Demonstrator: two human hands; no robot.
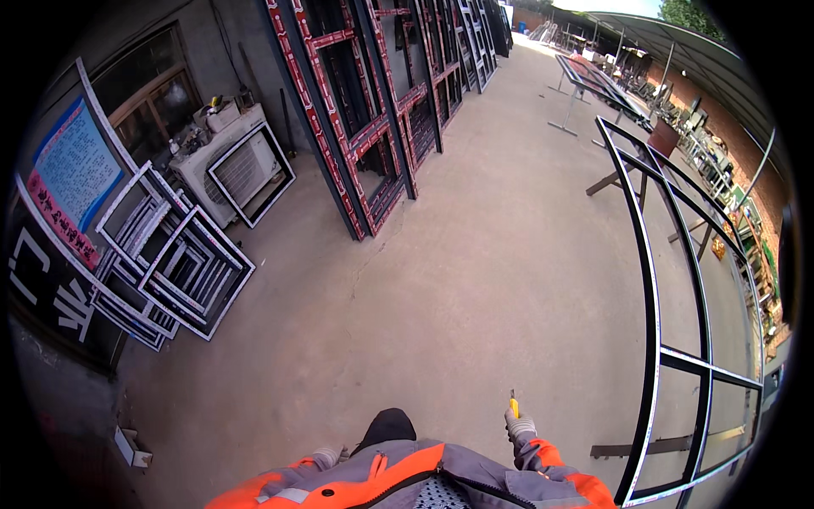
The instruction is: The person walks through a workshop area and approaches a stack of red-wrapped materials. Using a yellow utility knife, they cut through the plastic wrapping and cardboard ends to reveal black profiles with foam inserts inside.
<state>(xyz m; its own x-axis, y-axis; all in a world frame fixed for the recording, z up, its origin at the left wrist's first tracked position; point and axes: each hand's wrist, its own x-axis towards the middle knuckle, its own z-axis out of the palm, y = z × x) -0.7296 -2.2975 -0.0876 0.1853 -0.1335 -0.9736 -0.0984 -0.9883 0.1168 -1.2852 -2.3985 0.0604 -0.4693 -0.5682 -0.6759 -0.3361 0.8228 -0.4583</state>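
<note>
Right hand (521,426), gloved, is held low, forearm forward, left of the black frame (685,362); a yellow-handled tool (514,409) is gripped in it, tip forward. Left hand (326,458), farther from the frame, is partly hidden; its state cannot be told.

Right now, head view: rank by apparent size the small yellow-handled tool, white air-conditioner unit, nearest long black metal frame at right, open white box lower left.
1. Long black metal frame
2. White air-conditioner unit
3. Open white box
4. Small yellow-handled tool, in the right hand
</note>
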